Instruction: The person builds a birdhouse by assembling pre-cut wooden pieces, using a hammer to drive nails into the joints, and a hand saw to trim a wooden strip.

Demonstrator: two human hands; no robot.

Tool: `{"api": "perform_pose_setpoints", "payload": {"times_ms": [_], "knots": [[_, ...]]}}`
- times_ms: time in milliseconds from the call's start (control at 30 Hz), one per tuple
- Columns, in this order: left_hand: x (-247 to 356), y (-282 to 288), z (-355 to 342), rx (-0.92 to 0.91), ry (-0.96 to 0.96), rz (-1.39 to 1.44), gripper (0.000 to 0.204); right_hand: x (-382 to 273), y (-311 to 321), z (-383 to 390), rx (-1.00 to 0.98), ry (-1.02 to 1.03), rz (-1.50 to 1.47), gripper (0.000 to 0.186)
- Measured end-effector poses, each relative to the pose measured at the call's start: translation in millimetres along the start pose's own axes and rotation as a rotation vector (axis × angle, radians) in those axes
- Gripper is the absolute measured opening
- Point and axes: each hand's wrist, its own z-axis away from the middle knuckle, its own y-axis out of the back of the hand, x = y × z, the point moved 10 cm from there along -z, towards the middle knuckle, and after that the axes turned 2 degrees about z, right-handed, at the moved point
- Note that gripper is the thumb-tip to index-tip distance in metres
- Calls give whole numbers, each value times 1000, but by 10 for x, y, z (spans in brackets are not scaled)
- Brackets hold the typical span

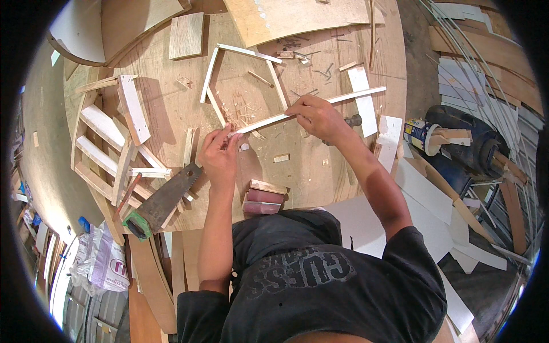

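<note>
1. Lying at the left edge of the tabletop (320, 183): a green-handled handsaw (166, 200).
2. Left hand (219, 153) pinches the left end of a wooden strip (263, 123).
3. Right hand (314, 117) grips it midway.
4. White-painted board (366, 118) lies beneath its right stretch.

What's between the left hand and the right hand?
Head view: a narrow wooden strip spans it, held by the left hand and right hand.

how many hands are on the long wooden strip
2: the left hand at the left end of the long wooden strip, the right hand near its middle.
</note>
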Motion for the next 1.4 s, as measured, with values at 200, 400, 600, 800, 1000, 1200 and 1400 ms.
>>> {"api": "perform_pose_setpoints", "payload": {"times_ms": [200,400,600,800,1000,1200,1400], "knots": [[56,12,-9,-2,-7,-29,35,-44,26,20,53,53,51,24],[24,6,-1,-1,-9,-22,35,-40,12,9,66,54,38,23],[39,-59,61,-21,24,-46,32,-34,-11,51,61,43,76,24],[500,-278,209,32,-353,-491,33,-157,-49,97,84,99,159,33],[620,-626,139,-63,-447,-334,34,-347,-92,154,113,82,308,34],[517,-647,105,-119,-432,-202,34,-452,-100,134,91,23,387,26],[534,-625,81,-118,-448,-156,34,-337,-149,33,-13,-46,392,19]]}}
